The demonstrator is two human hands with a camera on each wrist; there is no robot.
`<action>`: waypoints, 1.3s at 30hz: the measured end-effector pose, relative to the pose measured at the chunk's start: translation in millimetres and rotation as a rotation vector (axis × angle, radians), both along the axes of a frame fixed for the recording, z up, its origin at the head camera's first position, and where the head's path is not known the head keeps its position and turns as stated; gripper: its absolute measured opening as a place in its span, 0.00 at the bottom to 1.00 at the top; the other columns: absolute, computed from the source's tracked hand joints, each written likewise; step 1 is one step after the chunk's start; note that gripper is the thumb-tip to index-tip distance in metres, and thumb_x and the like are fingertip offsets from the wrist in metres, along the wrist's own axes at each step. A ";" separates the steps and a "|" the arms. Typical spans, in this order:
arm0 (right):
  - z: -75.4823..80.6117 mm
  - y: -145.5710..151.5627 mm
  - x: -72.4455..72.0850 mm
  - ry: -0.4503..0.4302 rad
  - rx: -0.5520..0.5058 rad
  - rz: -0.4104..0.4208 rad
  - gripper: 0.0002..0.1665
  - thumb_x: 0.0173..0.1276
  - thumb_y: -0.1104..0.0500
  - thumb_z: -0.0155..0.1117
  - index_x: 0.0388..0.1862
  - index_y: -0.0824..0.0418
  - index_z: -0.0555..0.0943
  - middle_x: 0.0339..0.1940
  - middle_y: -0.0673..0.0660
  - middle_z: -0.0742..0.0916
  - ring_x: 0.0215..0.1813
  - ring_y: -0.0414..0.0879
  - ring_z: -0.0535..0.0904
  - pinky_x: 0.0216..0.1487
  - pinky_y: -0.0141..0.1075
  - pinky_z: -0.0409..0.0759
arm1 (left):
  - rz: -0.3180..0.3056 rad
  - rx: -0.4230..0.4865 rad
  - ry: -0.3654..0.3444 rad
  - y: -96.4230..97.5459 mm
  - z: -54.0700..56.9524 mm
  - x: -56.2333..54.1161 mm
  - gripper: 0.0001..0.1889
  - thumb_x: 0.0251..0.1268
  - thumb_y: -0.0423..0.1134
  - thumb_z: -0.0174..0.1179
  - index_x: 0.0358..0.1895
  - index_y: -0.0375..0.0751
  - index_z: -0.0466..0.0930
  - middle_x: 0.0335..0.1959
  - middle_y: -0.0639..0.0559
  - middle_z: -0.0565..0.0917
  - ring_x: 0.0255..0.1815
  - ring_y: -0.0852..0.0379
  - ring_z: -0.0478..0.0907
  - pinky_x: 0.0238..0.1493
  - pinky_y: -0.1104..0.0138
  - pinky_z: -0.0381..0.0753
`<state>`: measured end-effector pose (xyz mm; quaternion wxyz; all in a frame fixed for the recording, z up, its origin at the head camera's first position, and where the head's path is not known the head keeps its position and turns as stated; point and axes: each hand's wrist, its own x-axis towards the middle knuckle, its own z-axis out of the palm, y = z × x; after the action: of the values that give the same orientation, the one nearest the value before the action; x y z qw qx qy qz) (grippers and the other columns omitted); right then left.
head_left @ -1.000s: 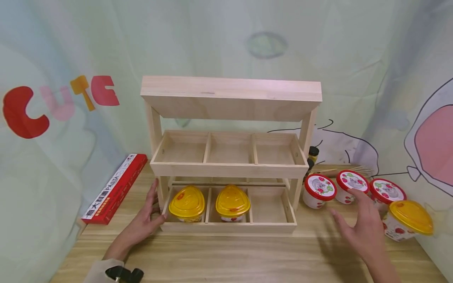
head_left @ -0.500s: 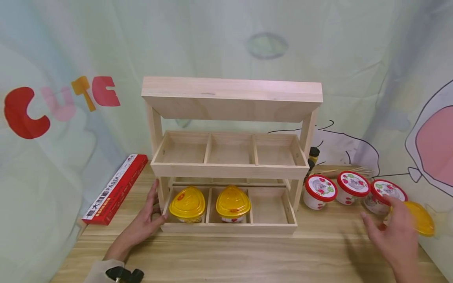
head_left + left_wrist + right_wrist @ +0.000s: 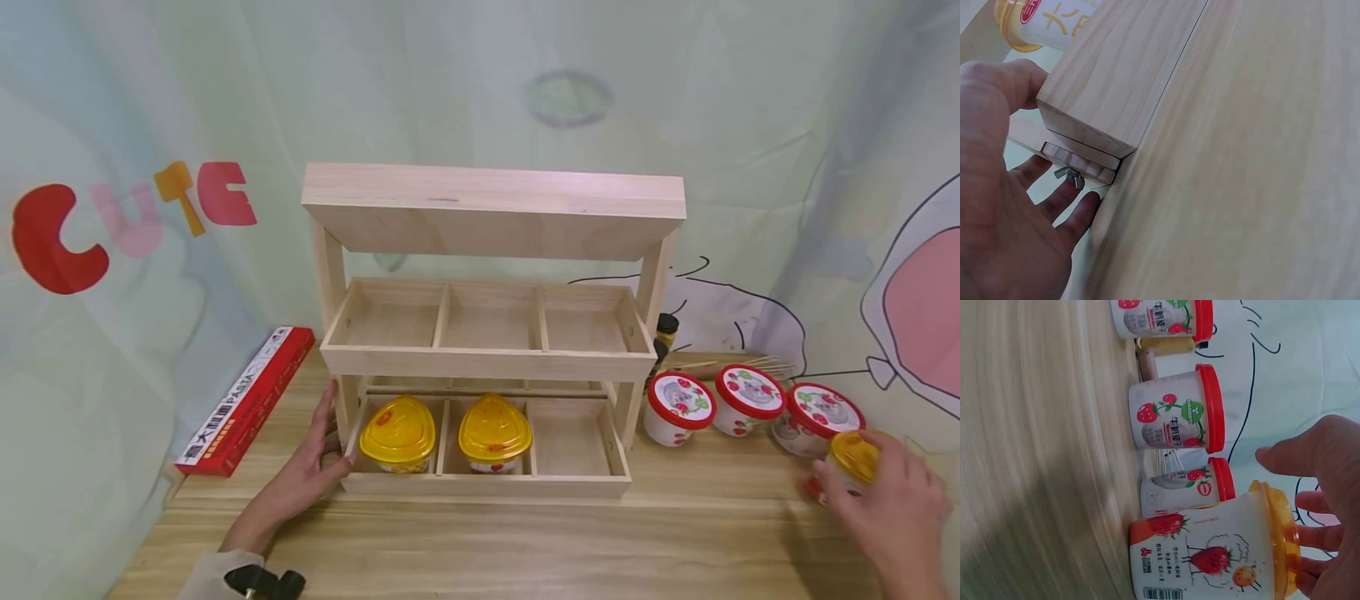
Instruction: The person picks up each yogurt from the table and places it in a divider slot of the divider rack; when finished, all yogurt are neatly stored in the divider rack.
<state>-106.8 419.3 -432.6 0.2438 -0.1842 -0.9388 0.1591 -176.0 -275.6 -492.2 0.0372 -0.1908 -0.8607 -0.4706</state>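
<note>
At the lower right of the head view, the right hand [image 3: 896,508] reached over a yellow-lidded strawberry-print cup [image 3: 1210,553]; its thumb stood apart from the fingers, wide of the lid, while the fingertips lay along the lid's farther rim. That cup stood upright on the wood-grain tabletop [image 3: 480,550], long axis vertical and lid upward, though the right wrist view turned it sideways, lid toward the right of the frame. At lower left, the left hand [image 3: 303,471] rested against the left end of a wooden stand [image 3: 491,192], thumb at the front corner of its lower tray [image 3: 480,486], fingers loosely bent and spread on the outer side near a metal wing nut [image 3: 1071,176]. Two more yellow-lidded cups [image 3: 397,433] sat upright in that tray's left and middle compartments. Right of the stand, three red-lidded cups [image 3: 667,421] stood in a row, the rightmost just beside the cup at the right hand. At left lay a red pasta box [image 3: 243,404], slanting from lower left to upper right. Farther back came thin sticks [image 3: 761,362], a black-capped bottle [image 3: 666,329] and a printed curtain [image 3: 465,83].
</note>
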 end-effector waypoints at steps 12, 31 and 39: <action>-4.8 8.0 -0.6 -0.071 -0.039 -0.054 0.31 0.74 0.63 0.62 0.70 0.77 0.66 0.80 0.82 0.64 0.80 0.83 0.53 0.81 0.77 0.44 | 0.013 -0.017 -0.001 0.0 0.1 0.9 0.62 0.71 0.34 0.67 0.89 0.62 0.23 0.87 0.26 0.51 0.77 0.19 0.66 0.61 0.77 0.73; -10.3 8.4 -0.1 0.037 0.002 -0.031 0.24 0.73 0.72 0.66 0.63 0.82 0.74 0.72 0.83 0.73 0.76 0.76 0.62 0.88 0.65 0.50 | 0.026 -0.033 -0.028 -0.3 -2.4 -0.9 0.62 0.72 0.34 0.66 0.88 0.66 0.20 0.87 0.25 0.49 0.77 0.19 0.66 0.66 0.31 0.80; 0.7 0.9 6.1 0.070 -0.013 -0.062 0.24 0.75 0.70 0.65 0.65 0.81 0.75 0.73 0.81 0.75 0.76 0.76 0.64 0.88 0.65 0.53 | 0.021 -0.023 -0.023 -0.2 -1.6 -0.6 0.62 0.72 0.35 0.66 0.88 0.66 0.21 0.87 0.26 0.48 0.78 0.19 0.65 0.66 0.29 0.78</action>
<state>-100.7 420.1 -431.9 0.2802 -0.2089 -0.9225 0.1640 -176.6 -275.8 -493.7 0.0304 -0.1767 -0.8683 -0.4624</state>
